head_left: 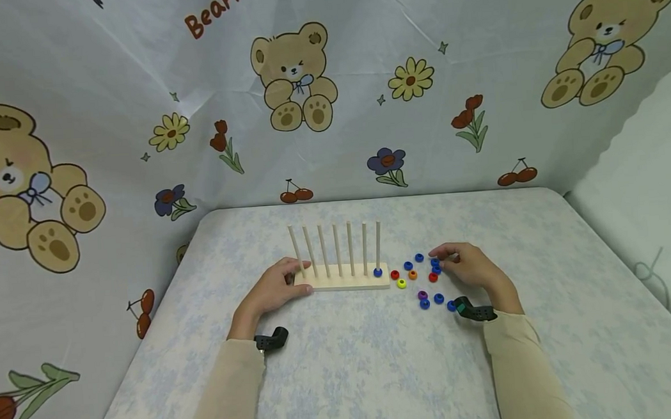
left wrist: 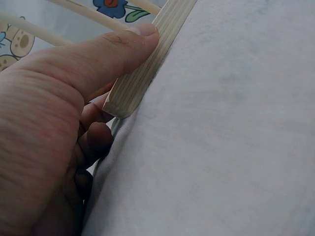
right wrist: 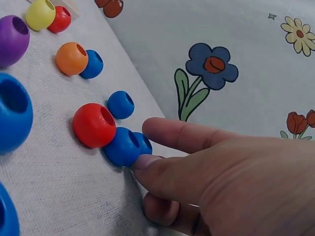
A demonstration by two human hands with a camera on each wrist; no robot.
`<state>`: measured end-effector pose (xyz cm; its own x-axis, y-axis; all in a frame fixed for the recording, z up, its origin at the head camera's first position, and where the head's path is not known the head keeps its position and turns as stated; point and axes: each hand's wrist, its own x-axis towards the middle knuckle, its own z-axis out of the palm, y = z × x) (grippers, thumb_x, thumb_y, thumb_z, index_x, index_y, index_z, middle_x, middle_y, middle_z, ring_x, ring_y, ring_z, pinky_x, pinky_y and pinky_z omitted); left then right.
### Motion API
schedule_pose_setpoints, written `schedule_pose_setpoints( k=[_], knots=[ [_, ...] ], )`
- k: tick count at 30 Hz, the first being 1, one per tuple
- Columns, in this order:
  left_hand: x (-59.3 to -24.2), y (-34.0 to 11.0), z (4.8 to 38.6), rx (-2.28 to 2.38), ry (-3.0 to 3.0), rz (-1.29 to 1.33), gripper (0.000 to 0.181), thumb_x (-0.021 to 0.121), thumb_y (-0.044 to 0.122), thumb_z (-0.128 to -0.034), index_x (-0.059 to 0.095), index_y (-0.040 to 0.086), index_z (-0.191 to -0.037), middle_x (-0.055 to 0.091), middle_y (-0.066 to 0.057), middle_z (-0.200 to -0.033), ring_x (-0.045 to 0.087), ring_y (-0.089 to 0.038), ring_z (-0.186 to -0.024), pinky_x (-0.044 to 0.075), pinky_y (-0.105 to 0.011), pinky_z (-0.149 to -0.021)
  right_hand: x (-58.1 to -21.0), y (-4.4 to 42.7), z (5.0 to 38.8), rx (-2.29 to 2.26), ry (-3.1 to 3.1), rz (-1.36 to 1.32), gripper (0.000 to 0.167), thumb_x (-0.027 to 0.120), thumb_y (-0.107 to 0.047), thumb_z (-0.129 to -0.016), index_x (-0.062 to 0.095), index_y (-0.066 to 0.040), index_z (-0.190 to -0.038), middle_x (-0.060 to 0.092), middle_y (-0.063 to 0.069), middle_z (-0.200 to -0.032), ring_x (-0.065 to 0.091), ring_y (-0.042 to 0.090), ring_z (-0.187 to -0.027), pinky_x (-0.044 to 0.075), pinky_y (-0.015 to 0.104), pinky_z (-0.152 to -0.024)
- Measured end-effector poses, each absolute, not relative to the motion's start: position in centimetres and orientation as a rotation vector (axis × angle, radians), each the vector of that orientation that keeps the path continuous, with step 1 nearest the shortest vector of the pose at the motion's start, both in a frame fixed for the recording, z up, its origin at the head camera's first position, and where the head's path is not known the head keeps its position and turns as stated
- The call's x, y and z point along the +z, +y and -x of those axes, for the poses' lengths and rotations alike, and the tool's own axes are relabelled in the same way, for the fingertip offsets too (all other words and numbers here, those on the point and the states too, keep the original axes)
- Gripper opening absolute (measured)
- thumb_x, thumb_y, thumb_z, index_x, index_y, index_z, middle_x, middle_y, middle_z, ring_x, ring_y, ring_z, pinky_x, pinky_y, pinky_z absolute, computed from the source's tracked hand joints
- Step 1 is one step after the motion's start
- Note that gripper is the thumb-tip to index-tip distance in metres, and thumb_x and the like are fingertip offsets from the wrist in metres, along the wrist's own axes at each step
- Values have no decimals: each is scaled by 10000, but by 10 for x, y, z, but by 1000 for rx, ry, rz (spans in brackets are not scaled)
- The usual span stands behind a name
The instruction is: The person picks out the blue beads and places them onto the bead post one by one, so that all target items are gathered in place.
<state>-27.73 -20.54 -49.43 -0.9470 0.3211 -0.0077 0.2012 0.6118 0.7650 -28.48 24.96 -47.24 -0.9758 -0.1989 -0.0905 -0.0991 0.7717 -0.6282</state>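
My left hand (head_left: 274,289) grips the left end of a pale wooden peg stand (head_left: 340,282), thumb along its front edge and fingers behind. Several upright pegs (head_left: 350,247) rise from the base. A blue bead (head_left: 378,273) sits low on the rightmost peg. Over the loose beads to the right is my right hand (head_left: 473,266). In the right wrist view its thumb tip is at a blue bead (right wrist: 121,147), with a second blue bead (right wrist: 144,143) partly hidden behind. The index finger reaches out above them, apart from the thumb. A red bead (right wrist: 93,125) lies beside the blue one.
More loose beads lie between the stand and my right hand: a yellow bead (head_left: 401,283), an orange bead (head_left: 412,274), a purple bead (head_left: 423,295) and several blue ones. A patterned cloth (head_left: 355,150) hangs behind the table (head_left: 357,368).
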Motion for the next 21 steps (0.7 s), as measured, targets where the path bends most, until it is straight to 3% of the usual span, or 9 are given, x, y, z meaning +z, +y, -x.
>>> schedule_pose_setpoints(
  k=[14, 21],
  knots=[
    [-492, -206, 279, 1254, 2686, -431, 539, 808, 479, -822, 621, 406, -1322, 578, 102, -1210, 466, -210, -887, 391, -368, -754, -472, 248, 288, -938, 2828, 328, 291, 557, -48, -996, 689, -123, -1243, 649, 158, -1231, 586, 301, -1038, 468, 506, -902],
    [-494, -206, 277, 1256, 2683, -415, 543, 814, 458, -823, 624, 397, -1328, 579, 103, -1228, 474, -210, -899, 396, -375, -767, -474, 245, 288, -895, 2812, 283, 294, 550, -60, -1002, 677, -127, -1259, 628, 159, -1252, 572, 321, -1088, 459, 535, -943]
  ],
)
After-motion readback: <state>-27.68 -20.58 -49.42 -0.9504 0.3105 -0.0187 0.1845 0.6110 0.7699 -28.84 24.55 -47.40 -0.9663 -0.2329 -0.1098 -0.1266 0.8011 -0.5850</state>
